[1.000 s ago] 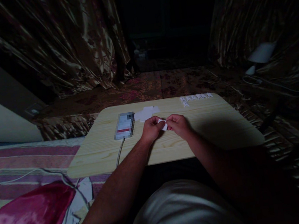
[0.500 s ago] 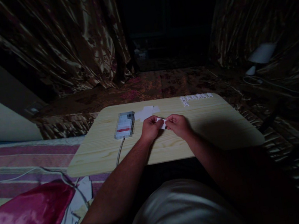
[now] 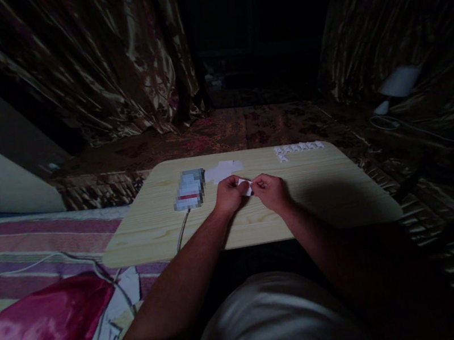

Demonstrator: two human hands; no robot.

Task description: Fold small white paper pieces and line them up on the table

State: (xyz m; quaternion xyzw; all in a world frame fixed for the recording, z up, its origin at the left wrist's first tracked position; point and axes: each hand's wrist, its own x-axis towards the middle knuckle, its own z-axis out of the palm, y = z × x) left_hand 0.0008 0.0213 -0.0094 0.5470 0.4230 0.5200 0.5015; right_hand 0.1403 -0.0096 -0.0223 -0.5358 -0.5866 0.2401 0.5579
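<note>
Both my hands meet over the middle of a light wooden table (image 3: 335, 199). My left hand (image 3: 228, 195) and my right hand (image 3: 271, 191) each pinch one end of a small white paper piece (image 3: 245, 186), fingers closed on it. Just behind the hands lie a few flat white paper pieces (image 3: 222, 170). A row of several small folded white paper pieces (image 3: 298, 148) sits along the far right edge of the table.
A blurred-out phone-sized object (image 3: 189, 189) lies left of my hands with a cable (image 3: 181, 232) running off the near edge. Striped bedding and a pink shiny cloth (image 3: 36, 326) are at the left. Dark patterned curtains hang behind. A white lamp (image 3: 395, 86) stands at the right.
The hands and the small paper piece shifted only slightly upward; the pinch on it stays the same.
</note>
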